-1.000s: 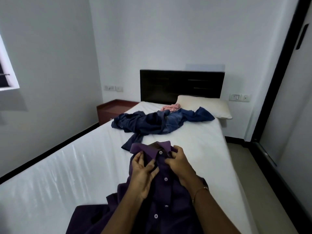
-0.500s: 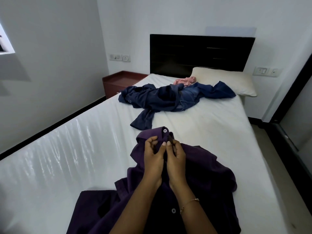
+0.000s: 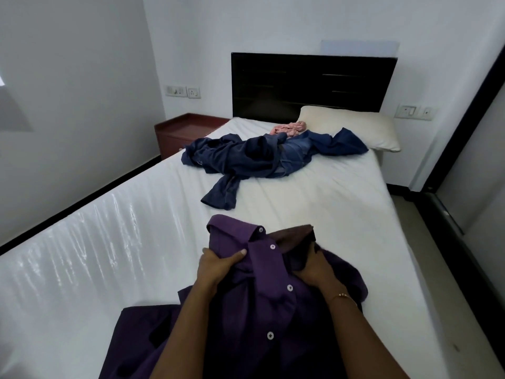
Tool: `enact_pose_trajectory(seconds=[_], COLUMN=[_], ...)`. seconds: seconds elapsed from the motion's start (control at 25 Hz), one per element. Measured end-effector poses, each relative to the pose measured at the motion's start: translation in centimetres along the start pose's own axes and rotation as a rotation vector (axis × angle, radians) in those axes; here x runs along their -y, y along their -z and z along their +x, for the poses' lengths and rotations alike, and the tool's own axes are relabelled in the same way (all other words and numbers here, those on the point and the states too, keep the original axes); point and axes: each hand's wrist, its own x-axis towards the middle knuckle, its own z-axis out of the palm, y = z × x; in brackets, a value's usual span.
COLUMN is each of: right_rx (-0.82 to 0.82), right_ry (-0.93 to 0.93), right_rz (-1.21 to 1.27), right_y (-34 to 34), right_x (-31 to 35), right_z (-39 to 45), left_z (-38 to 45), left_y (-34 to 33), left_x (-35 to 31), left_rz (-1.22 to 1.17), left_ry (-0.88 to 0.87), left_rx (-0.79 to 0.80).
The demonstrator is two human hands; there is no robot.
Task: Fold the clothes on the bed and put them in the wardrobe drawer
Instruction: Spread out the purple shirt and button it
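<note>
- The dark purple button-front shirt (image 3: 262, 291) lies on the near half of the white-sheeted bed (image 3: 328, 198), collar toward the headboard and hem toward the person, so its long axis runs along the bed's length.
- Its row of white buttons runs up the middle and leans slightly left toward the collar; the upper part is lifted and bunched, while a flatter panel spreads out at the lower left.
- The left hand (image 3: 218, 265) grasps the fabric just below the collar on the left side, thumb laid over the cloth and fingers curled beneath.
- The right hand (image 3: 314, 269) grasps the right shoulder area, its fingers buried in a dark fold of the cloth; a thin gold bracelet (image 3: 341, 296) sits on that wrist.
- Both grips are closed on the shirt, well apart, one on each side of the button row.
- Farther up the bed, apart from the shirt, lies a crumpled heap of navy blue garments and denim (image 3: 267, 157), stretched across the bed's width with one piece trailing toward the shirt.
- A small bunched pink cloth (image 3: 289, 128) rests at the heap's far edge, just beside a cream pillow (image 3: 352, 127).
- The pillow lies against the black wooden headboard (image 3: 311, 83).
- A reddish-brown bedside cabinet (image 3: 185, 129) stands left of the bed's head, below white wall switches (image 3: 183, 91).
- A dark-framed sliding wardrobe door (image 3: 475, 149) runs along the right side of the room.
</note>
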Motion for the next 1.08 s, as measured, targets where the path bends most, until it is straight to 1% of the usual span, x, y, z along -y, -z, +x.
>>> enact_pose_trajectory(seconds=[0.08,0.16,0.24,0.36,0.44,0.6,0.68,0.76,0.84,0.92,0.96,1.0,1.04,1.08], right_rx=[-0.002,-0.051,-0.194,-0.508,-0.717,-0.971,-1.134,-1.296,-1.397,-1.402,-1.361,-1.307,-1.242,-1.181], right_ry=[0.098,0.13,0.117,0.074,0.054,0.09,0.122,0.195,0.28,0.375,0.411,0.437,0.443,0.436], right_rz=[-0.052,-0.087,-0.01,0.161,0.232,0.271,0.264,0.232,0.182,0.118,0.083,0.042,0.007,-0.019], right_y=[0.4,1.5,3.9,9.2,13.6,22.6,27.7,33.3,38.8,43.4,45.1,46.1,46.4,46.1], right_x=[0.0,0.3,0.1,-0.2,-0.5,-1.0,-1.0,-1.1,-0.7,-0.4,-0.2,-0.2,-0.3,-0.4], right_z=[-0.9,-2.2,-3.9,-6.6,-8.1,-11.7,-14.2,-16.9,-19.4,-21.7,-22.2,-22.7,-22.7,-22.5], left_z=[-1.2,-3.6,-6.5,-10.4,-13.2,-19.3,-22.6,-26.4,-30.2,-33.6,-34.8,-35.5,-35.5,-35.1], left_y=[-1.2,-2.4,-3.5,-5.6,-8.5,-15.4,-18.3,-20.6,-21.5,-21.4,-21.1,-20.7,-20.1,-19.4], left_x=[-0.7,-2.1,-3.7,-6.3,-9.0,-16.2,-20.5,-25.1,-29.1,-31.6,-32.3,-32.5,-32.2,-31.4], left_rz=[-0.174,-0.267,-0.318,-0.45,-0.465,-0.441,-0.412,-0.429,-0.51,-0.59,-0.58,-0.512,-0.396,-0.23], left_ry=[0.055,0.052,-0.037,-0.189,-0.281,-0.449,-0.517,-0.587,-0.617,-0.638,-0.689,-0.774,-0.875,-0.984], left_rx=[0.164,0.293,0.364,0.489,0.589,0.757,0.808,0.86,0.926,1.011,0.981,0.844,0.632,0.347])
